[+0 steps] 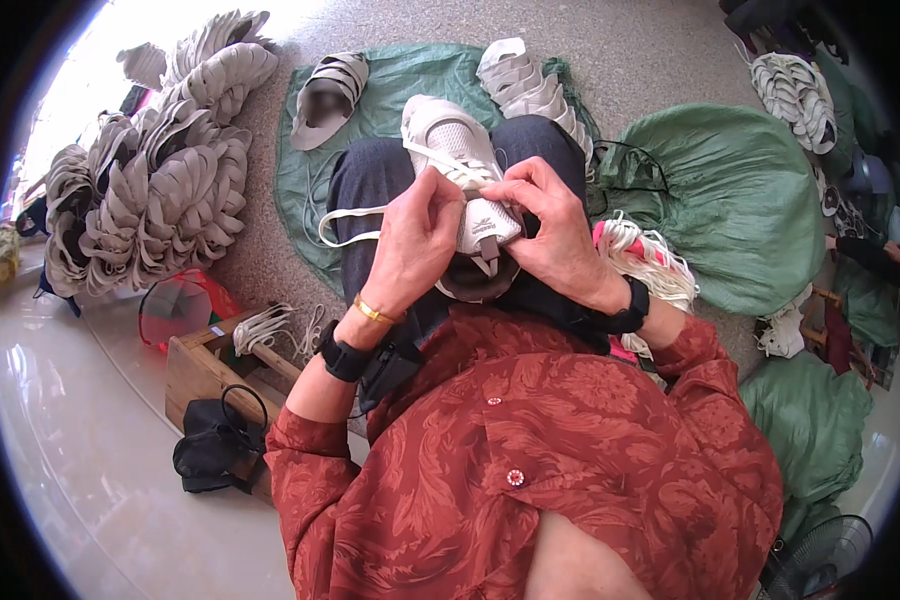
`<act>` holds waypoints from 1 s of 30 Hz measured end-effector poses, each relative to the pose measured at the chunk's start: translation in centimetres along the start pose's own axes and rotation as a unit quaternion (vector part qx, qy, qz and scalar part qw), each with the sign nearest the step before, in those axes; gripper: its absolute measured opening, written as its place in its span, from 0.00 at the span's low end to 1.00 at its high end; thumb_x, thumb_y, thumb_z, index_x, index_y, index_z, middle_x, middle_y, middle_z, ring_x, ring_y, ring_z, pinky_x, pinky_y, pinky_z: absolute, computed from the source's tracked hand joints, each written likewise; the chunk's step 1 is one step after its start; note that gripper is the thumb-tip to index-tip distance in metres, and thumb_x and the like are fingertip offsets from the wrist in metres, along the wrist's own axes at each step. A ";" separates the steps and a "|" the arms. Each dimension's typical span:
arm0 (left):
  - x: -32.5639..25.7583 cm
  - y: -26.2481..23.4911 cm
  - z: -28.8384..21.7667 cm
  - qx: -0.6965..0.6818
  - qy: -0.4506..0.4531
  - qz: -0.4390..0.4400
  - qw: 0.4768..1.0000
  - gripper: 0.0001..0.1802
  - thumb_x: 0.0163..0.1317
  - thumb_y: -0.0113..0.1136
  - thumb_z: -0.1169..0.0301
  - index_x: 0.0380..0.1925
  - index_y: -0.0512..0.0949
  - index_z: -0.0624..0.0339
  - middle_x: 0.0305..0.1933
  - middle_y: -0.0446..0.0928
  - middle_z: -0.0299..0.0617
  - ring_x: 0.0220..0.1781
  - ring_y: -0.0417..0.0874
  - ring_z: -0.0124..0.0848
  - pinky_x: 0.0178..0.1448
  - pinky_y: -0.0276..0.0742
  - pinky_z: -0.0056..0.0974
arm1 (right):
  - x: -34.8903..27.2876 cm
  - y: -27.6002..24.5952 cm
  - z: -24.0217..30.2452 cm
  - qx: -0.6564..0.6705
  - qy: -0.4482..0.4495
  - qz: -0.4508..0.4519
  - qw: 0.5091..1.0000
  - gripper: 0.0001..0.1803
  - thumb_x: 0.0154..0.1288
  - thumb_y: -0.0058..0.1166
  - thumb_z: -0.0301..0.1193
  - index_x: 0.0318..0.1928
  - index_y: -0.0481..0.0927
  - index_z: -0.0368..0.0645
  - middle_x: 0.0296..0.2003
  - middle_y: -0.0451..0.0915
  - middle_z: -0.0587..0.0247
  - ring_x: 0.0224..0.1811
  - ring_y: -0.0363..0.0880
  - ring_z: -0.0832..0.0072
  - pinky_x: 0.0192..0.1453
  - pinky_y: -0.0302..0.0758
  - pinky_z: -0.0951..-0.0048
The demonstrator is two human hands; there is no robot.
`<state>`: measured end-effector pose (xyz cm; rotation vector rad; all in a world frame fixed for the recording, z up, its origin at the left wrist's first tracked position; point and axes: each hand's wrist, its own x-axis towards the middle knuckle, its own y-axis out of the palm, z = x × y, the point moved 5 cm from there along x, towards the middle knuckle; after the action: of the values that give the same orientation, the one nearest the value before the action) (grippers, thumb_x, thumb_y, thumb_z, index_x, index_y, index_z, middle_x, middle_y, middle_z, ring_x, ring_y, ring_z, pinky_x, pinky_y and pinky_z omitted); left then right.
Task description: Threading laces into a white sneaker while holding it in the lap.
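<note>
A white-and-grey sneaker (440,130) rests across my lap, its toe pointing away from me and its padded opening toward me. A flat white shoelace (355,212) runs across its upper and loops out to the left, past my left hand. Closed at the left row of eyelets, my left hand (410,245) pinches the lace; its fingertips are partly hidden. On the other side, my right hand (555,235) has thumb and forefinger bent together at the eyelet edge beside the tongue (483,220), its lower fingers against the shoe's collar.
Stacked grey shoe uppers (160,190) stand at left, with more white uppers (535,95) on the green sheet (400,75) ahead. White laces (650,265) lie bundled by my right forearm. A wooden stool (195,370) is at lower left, a green sack (720,200) at right.
</note>
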<state>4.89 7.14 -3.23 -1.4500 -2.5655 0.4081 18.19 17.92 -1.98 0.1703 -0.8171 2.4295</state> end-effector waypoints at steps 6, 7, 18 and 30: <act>0.2 -0.1 -0.9 0.075 0.005 -0.048 0.996 0.04 0.61 0.57 0.78 0.31 0.74 0.69 0.24 0.79 0.53 0.26 0.84 0.41 0.32 0.75 0.42 | 0.1 -1.2 0.7 0.059 -0.001 0.042 0.997 0.15 0.53 0.65 0.25 0.44 0.84 0.36 0.40 0.76 0.56 0.41 0.79 0.66 0.46 0.77 0.68; 0.3 -0.1 -1.0 0.084 0.001 -0.046 0.995 0.04 0.60 0.57 0.77 0.30 0.74 0.69 0.23 0.79 0.52 0.26 0.84 0.41 0.32 0.75 0.42 | 0.2 -1.2 0.4 0.070 0.014 0.050 0.996 0.14 0.54 0.65 0.25 0.43 0.84 0.37 0.40 0.76 0.57 0.40 0.79 0.67 0.45 0.76 0.69; 0.9 -1.8 -1.2 0.116 0.032 -0.008 0.993 0.03 0.60 0.57 0.77 0.31 0.75 0.67 0.26 0.79 0.47 0.28 0.82 0.34 0.36 0.75 0.36 | 1.4 -1.1 -2.9 0.125 0.120 -0.031 0.984 0.07 0.67 0.64 0.28 0.33 0.82 0.37 0.28 0.78 0.72 0.30 0.74 0.89 0.34 0.71 0.82; 1.2 -5.6 -2.1 -0.120 -0.059 0.094 0.987 0.06 0.69 0.60 0.72 0.34 0.75 0.61 0.33 0.75 0.30 0.36 0.73 0.18 0.43 0.68 0.26 | -5.4 -17.7 -12.1 0.552 0.228 -0.235 0.767 0.05 0.76 0.48 0.26 0.43 0.76 0.38 0.47 0.83 0.48 0.40 0.85 0.75 0.44 0.86 0.78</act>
<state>0.35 5.72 0.55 -1.8105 -2.6549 0.2188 33.10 34.07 -4.09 0.1700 0.8492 1.9956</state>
